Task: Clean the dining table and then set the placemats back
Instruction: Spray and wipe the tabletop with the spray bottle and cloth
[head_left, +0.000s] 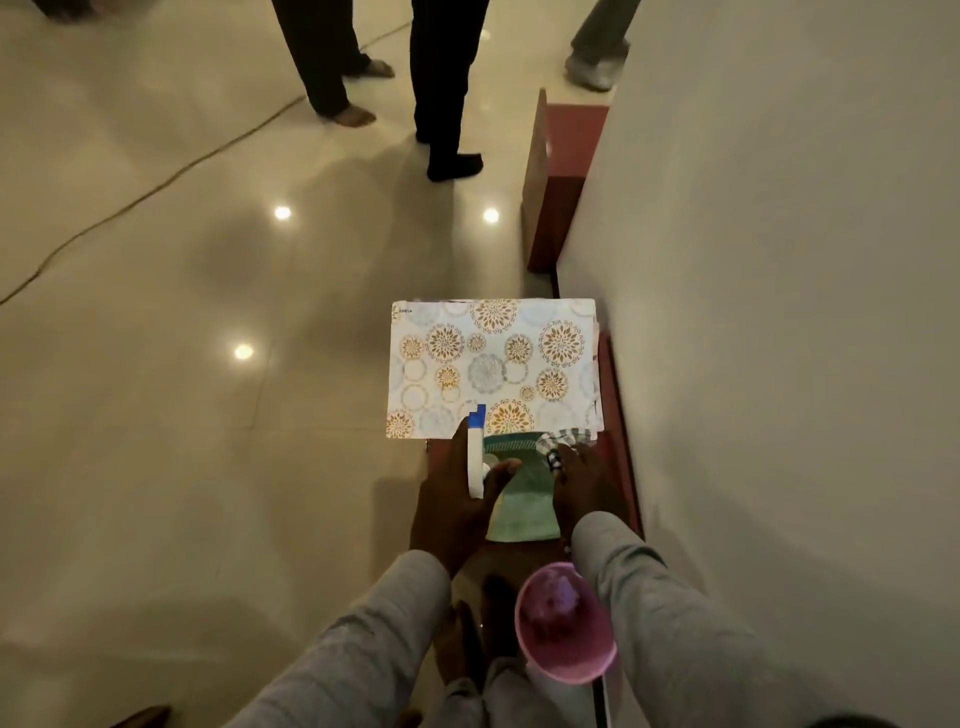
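- Here my left hand (457, 499) is curled round a white spray bottle (475, 462) with a blue tip, thumb across its neck, the nozzle pointing away from me.
- My right hand (584, 486) reaches down beside it, fingers (558, 462) pinching a striped cloth (561, 441) at the near edge of the placemats; its palm lies over a green cloth (522, 499).
- Both grey sleeves (670, 613) come in from the bottom of the view, forearms close together.
- The placemats (493, 366), a stack with gold and blue round flower patterns, lie on a low reddish ledge (621, 467) against the wall (779, 312), just beyond my hands.
- A pink bowl (566, 626) sits near my right sleeve.
- The floor (182, 364) is glossy pale tile showing ceiling-light reflections, with a dark cable (135, 200) across it.
- Other people's legs (441, 83) stand farther off.
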